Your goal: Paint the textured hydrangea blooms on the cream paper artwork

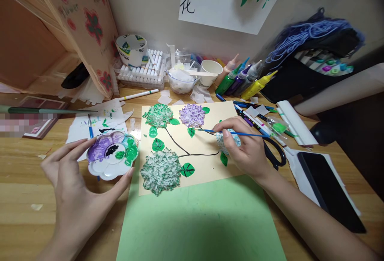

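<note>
Fingers of the right hand pinch a blue paintbrush, its tip at a green leaf on the cream sheet; those of the left hand grip a palette by its rim. Short, light strokes look safest.

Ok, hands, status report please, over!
Left hand holding paint palette. Right hand gripping blue brush, tip by a green leaf. Black scissor handle beside that hand.

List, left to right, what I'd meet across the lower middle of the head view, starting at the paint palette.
Paint palette, large green-and-white flower, dark-veined green leaf, right hand, black looped handle, flat black rectangular object.
</note>
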`<state>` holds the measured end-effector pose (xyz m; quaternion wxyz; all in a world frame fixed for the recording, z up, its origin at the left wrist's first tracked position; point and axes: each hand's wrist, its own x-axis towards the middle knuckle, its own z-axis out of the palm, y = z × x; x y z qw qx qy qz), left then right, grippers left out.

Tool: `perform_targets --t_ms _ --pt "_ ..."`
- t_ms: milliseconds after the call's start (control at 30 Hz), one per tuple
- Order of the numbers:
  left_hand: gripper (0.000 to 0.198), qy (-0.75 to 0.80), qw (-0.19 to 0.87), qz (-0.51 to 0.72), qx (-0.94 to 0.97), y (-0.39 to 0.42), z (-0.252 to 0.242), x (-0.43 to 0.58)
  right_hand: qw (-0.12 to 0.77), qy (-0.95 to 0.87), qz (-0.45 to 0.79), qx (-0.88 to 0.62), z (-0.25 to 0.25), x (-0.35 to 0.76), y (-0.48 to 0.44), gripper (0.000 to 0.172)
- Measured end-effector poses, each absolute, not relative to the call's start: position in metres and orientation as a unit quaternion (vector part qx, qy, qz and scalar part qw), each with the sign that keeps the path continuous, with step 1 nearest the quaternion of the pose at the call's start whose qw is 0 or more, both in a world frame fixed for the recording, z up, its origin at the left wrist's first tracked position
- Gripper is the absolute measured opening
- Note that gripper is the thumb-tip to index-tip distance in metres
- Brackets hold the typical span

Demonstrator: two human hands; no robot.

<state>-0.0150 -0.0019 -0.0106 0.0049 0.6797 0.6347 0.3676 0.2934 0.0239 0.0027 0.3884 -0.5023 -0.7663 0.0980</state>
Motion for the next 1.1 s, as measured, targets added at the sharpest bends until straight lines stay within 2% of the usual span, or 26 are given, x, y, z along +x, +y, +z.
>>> perform_targets --t_ms 1000,1100 --pt "0.082 0.636 0.01 0.37 0.677 -0.0028 -0.0081 -0.014 0.379 -0.769 0.1 -0.504 0.0051 0.293 0.0241 0.016" --pt "0.079 0.631 0.011 0.376 0.679 -0.0032 -0.0089 -0.015 0.42 -0.75 0.101 -0.501 0.0069 0.293 0.0224 0.017"
